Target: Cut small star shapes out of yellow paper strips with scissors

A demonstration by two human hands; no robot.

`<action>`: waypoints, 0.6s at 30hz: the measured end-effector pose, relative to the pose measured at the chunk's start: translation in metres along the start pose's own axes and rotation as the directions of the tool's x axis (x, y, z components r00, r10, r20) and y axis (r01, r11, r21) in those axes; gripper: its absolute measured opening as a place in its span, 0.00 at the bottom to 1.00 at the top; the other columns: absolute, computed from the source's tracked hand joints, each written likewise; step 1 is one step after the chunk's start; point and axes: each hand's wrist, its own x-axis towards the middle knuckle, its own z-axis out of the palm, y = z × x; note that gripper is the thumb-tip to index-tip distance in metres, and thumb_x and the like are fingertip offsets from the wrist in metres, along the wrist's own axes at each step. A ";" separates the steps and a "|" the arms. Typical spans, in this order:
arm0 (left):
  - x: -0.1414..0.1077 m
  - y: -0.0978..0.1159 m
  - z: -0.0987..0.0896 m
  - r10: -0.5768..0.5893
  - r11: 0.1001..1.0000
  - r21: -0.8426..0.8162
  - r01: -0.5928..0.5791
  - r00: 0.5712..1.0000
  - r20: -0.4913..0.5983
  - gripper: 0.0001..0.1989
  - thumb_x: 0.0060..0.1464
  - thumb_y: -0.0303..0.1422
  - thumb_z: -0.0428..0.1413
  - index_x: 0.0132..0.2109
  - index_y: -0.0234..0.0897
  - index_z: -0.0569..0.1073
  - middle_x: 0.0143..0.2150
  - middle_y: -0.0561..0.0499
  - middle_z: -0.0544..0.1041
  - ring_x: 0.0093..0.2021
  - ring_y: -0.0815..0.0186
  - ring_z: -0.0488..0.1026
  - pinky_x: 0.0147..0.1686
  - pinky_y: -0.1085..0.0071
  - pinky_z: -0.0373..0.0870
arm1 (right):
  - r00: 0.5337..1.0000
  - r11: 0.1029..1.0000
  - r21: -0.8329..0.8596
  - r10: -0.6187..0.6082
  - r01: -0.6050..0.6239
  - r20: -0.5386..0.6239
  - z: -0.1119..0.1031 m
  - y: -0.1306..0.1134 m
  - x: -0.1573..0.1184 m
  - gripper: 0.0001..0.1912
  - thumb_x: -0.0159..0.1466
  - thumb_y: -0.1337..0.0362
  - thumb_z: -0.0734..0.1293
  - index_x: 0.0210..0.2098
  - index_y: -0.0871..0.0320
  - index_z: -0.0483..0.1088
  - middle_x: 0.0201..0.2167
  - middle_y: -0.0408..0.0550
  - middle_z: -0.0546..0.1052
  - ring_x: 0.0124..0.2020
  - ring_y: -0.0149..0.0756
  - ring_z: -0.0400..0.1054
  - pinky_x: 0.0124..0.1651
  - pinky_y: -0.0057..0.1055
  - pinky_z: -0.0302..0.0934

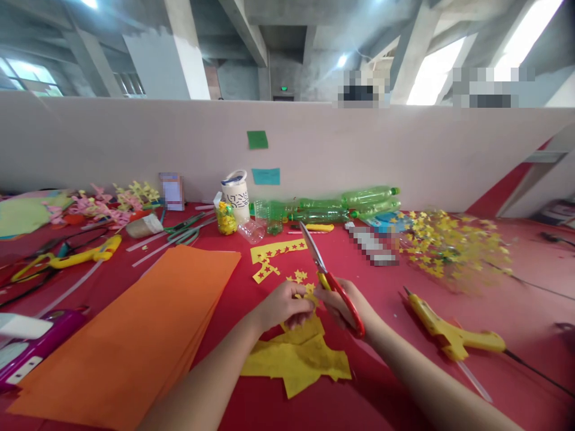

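My right hand is closed round a pair of scissors with red and yellow handles, its blades pointing up and away from me. Close beside it, my left hand has its fingers curled together; whatever they pinch is hidden. Small yellow stars lie just beyond the fingertips. Under and in front of the hands are pieces of yellow felt with cut edges. Farther back rests a yellow strip with star-shaped holes, with a smaller punched scrap touching it.
Orange sheets are stacked at the left, near a purple device. A yellow glue gun lies right, below a bunch of yellow stars. Green bottles and a white cup line the back partition.
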 end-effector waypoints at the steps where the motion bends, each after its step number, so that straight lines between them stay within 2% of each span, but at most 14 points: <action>1: 0.001 -0.001 0.002 -0.014 1.000 0.022 0.014 1.000 0.012 0.10 0.49 0.34 0.55 0.24 0.34 0.70 0.17 0.56 0.68 0.14 0.74 0.62 0.14 0.78 0.57 | 1.000 1.000 -0.023 0.012 -0.012 0.009 0.000 -0.001 -0.001 0.14 0.57 0.61 0.65 0.20 0.56 0.58 0.07 0.32 0.57 0.08 0.23 0.51 0.13 0.22 0.43; 4: 0.004 -0.004 0.004 -0.047 0.997 0.054 0.048 0.999 -0.007 0.09 0.48 0.33 0.55 0.24 0.34 0.70 0.17 0.56 0.69 0.13 0.75 0.62 0.14 0.78 0.57 | 0.998 0.994 -0.090 0.070 -0.069 0.002 0.000 -0.003 -0.003 0.09 0.55 0.66 0.65 0.22 0.57 0.60 0.07 0.31 0.58 0.08 0.22 0.51 0.14 0.22 0.42; 7: 0.006 -0.006 0.003 -0.001 1.000 0.029 0.002 0.999 -0.052 0.09 0.48 0.34 0.56 0.24 0.35 0.69 0.17 0.56 0.69 0.15 0.74 0.63 0.16 0.77 0.58 | 0.998 0.994 -0.088 0.064 -0.065 -0.016 0.000 -0.003 -0.004 0.09 0.54 0.68 0.64 0.21 0.56 0.59 0.07 0.31 0.58 0.08 0.22 0.51 0.14 0.22 0.42; 9: 0.007 -0.005 0.002 0.051 0.999 -0.008 -0.052 0.996 -0.077 0.09 0.49 0.35 0.56 0.25 0.35 0.69 0.18 0.55 0.70 0.16 0.73 0.65 0.17 0.77 0.59 | 0.998 0.997 -0.057 0.041 -0.044 -0.054 0.001 -0.002 -0.005 0.09 0.55 0.67 0.63 0.21 0.56 0.58 0.07 0.31 0.58 0.08 0.22 0.50 0.14 0.22 0.42; 13: 0.006 0.000 0.004 0.095 0.993 -0.067 -0.098 0.994 -0.052 0.11 0.52 0.37 0.56 0.28 0.34 0.71 0.22 0.53 0.72 0.19 0.71 0.68 0.20 0.75 0.62 | 0.989 0.999 0.038 -0.001 0.006 -0.145 0.004 0.000 -0.005 0.09 0.57 0.65 0.63 0.22 0.55 0.57 0.08 0.31 0.57 0.08 0.24 0.50 0.12 0.22 0.43; 18: 0.005 0.000 0.007 0.155 0.979 -0.112 -0.168 0.982 -0.112 0.12 0.55 0.38 0.54 0.28 0.35 0.71 0.23 0.52 0.72 0.21 0.70 0.69 0.21 0.75 0.64 | 0.984 0.998 0.060 -0.018 0.029 -0.177 0.005 0.000 -0.005 0.13 0.60 0.59 0.63 0.23 0.55 0.57 0.09 0.31 0.56 0.09 0.25 0.50 0.12 0.22 0.46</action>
